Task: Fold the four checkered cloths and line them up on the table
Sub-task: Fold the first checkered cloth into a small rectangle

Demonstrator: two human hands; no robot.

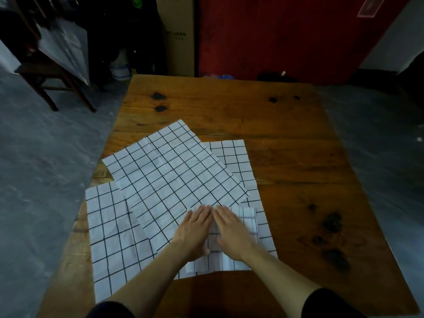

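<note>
Wooden worktop (286, 157), spread cloths (174, 173) overlapping left of a folded cloth (249, 222). Left hand (195, 228) and right hand (231, 230) flat on it, fingers straight, together. Probably pressing the first fold; next, setting it aside.

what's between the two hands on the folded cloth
In the head view, only a narrow strip of the folded cloth shows between the left hand and right hand; their fingertips nearly meet at the far end.

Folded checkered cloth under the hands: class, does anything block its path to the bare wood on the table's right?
Nothing visible does. The folded white checkered cloth lies beside bare brown wooden table.
</note>
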